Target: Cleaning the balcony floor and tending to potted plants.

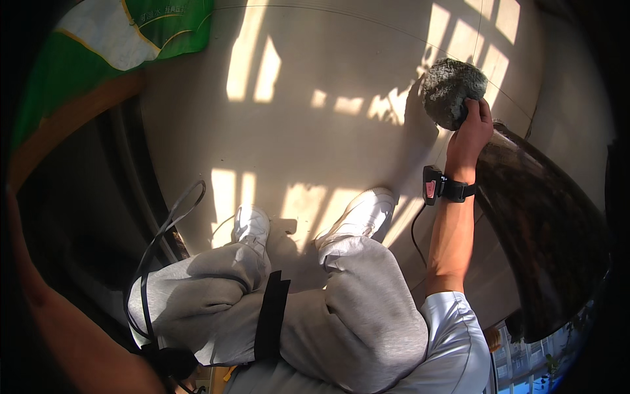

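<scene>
My right hand (473,117) pinches the lower right edge of a round, fuzzy grey pad (448,91), perhaps a plush cloth. The pad is held out in front of me on the right, and its shadow falls on the pale floor (295,133). On my right wrist sits a black strap with a small boxed device (433,186), and a thin cable hangs from it. My left arm (83,340) runs up the left rim of the view. The left hand itself is out of view.
A dark polished slab (541,226) stands close to my right arm. To the left, green and white printed packaging (162,34) lies on a brown table edge (83,113). A black cable (147,266) loops by my left knee. My white shoes (362,212) rest on the sunlit floor.
</scene>
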### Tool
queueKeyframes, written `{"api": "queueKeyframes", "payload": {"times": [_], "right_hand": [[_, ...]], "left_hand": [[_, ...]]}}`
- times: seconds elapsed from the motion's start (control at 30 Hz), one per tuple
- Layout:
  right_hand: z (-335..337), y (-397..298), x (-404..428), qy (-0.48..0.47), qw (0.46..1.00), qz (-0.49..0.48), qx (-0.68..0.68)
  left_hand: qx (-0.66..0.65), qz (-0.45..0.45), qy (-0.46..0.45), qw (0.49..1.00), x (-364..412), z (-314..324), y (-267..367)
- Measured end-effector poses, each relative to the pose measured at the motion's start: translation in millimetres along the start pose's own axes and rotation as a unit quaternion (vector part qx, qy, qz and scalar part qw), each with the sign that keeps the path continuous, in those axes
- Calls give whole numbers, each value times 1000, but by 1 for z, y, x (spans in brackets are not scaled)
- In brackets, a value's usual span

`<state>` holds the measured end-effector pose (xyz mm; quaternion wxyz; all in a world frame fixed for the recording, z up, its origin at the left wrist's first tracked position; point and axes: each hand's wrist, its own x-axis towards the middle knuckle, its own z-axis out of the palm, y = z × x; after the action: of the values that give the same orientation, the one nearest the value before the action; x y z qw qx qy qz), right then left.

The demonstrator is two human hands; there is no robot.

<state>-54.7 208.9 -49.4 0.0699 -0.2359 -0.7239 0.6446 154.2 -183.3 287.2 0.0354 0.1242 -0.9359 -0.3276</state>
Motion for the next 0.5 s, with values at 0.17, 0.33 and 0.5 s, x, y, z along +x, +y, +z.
{"api": "queueKeyframes", "payload": {"times": [0.17, 0.33, 0.5], "right_hand": [[-25, 18, 149, 174, 958, -89, -208], [66, 53, 50, -57, 910, -235, -336], [96, 47, -131, -356, 836, -314, -273]], "left_hand": [[-41, 16, -6, 999, 8, 20, -8], [17, 14, -23, 999, 11, -4, 10], [-19, 36, -35, 999, 31, -5, 13]]}}
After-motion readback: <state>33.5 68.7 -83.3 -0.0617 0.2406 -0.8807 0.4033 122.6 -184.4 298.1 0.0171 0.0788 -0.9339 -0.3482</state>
